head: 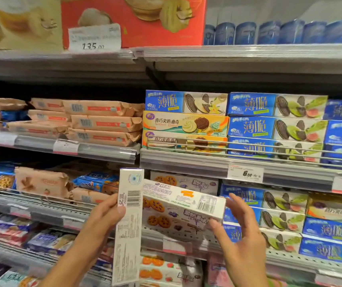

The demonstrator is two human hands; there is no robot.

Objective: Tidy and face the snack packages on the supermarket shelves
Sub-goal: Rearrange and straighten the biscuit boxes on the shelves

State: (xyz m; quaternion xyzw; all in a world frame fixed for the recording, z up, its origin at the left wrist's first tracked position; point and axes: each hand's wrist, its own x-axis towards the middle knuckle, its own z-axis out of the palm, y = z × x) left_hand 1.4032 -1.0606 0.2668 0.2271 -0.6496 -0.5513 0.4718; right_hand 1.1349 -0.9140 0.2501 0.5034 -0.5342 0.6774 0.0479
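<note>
The left hand (103, 212) grips a white cookie box (127, 226) held upright on end, its barcode side facing near, thumb pressed on that face. The right hand (238, 228) holds a 2nd white cookie box (181, 210) tilted flat, fingers curled over its right end and thumb under its near edge (the chocolate-chip cookie print shows on the front). The 2 boxes meet at a corner, in front of the shelf rail (176, 243). To the right, blue biscuit boxes (277, 129) sit stacked behind a wire guard (248, 146).
</note>
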